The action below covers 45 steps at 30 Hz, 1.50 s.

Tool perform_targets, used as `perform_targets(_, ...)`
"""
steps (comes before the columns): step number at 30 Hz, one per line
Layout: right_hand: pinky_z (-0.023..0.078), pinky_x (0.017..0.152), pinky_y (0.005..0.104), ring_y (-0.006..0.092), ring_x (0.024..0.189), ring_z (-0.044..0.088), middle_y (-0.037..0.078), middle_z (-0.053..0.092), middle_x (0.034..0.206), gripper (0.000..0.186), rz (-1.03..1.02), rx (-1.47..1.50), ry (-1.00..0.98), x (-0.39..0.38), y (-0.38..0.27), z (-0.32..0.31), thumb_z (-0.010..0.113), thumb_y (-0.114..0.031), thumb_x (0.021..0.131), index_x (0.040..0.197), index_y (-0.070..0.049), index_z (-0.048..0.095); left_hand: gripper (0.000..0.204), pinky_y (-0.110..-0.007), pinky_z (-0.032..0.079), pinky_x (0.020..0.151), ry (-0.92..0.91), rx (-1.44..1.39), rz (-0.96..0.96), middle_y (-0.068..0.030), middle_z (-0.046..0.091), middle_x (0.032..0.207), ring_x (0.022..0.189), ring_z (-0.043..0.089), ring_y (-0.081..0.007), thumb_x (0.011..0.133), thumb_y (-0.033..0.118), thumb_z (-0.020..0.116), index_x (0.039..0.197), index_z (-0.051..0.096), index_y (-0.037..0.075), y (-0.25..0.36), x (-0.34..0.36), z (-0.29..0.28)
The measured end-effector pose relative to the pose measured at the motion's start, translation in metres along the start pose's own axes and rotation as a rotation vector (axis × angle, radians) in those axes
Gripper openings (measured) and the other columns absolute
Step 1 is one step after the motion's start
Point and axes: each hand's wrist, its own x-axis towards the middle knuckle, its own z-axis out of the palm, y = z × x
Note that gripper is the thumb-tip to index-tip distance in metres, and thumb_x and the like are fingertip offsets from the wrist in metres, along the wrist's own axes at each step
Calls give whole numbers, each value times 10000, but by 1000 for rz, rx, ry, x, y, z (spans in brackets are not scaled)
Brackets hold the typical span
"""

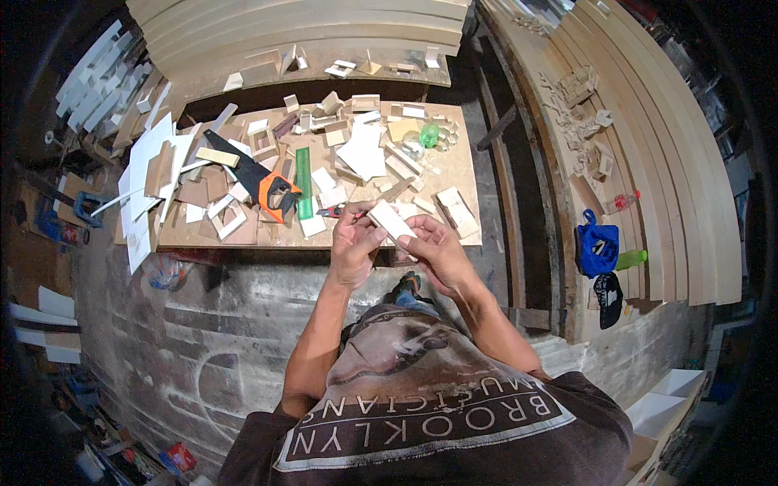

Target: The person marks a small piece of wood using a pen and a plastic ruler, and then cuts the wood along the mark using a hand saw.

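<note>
A small pale wooden block (391,219) is held up between my two hands, just in front of the table's near edge. My left hand (353,247) grips its left side, with the thumb and fingers closed on it. On the other side my right hand (438,249) pinches the lower right end, thumb on the top face. Just behind my left fingers lies a red and black tool (331,212), partly hidden. A handsaw (258,180) with an orange and black handle rests further left, beside a green ruler (304,183).
Wooden offcuts and small box-like pieces cover much of the table (381,247). White sheets (146,194) overhang its left end. A green bottle (429,135) lies at the back right. Along the right, long boards carry a blue bag (598,249) and a black cap (608,300).
</note>
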Motion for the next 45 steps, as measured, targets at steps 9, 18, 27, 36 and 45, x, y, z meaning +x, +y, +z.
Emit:
perform_targets(9, 533, 746, 350, 275, 862, 684, 154, 678, 938, 266, -594, -897, 28, -8, -2, 8, 753, -60, 834, 1058, 9, 628, 426, -331, 512, 986, 30, 221, -29, -171, 642, 1233, 1113, 625, -183, 907, 29, 686, 1294, 517, -27, 8, -15, -11)
perform_targets(18, 490, 788, 412, 348, 883, 633, 152, 649, 940, 258, -792, -1027, 13, 0, 3, 1, 740, -16, 794, 1023, 3, 623, 451, -317, 601, 811, 323, 131, 2, -100, 689, 1093, 960, 674, -148, 935, 79, 687, 1336, 492, 8, 4, -24, 11)
perform_targets(27, 460, 777, 404, 337, 861, 609, 144, 625, 912, 307, -928, -1079, 38, -1, 21, 2, 751, 23, 730, 1005, 4, 615, 369, -316, 620, 748, 506, 137, 39, -98, 692, 1097, 911, 677, -130, 943, 102, 685, 1282, 566, 14, 1, -33, 33)
perform_targets(36, 481, 770, 396, 324, 859, 623, 150, 640, 944, 299, -917, -1024, 57, -4, 28, 3, 745, 10, 764, 1036, 4, 619, 353, -269, 613, 693, 534, 265, 98, -101, 673, 1098, 904, 668, -128, 937, 75, 682, 1267, 588, -11, -1, -37, 36)
perform_targets(45, 511, 795, 292, 126, 896, 620, 76, 683, 963, 260, -368, -361, 91, -7, 42, -11, 736, -88, 869, 1077, 15, 618, 336, -269, 533, 808, 364, 949, 385, -104, 662, 1149, 970, 642, -149, 883, 26, 710, 1216, 673, -8, -12, -32, 21)
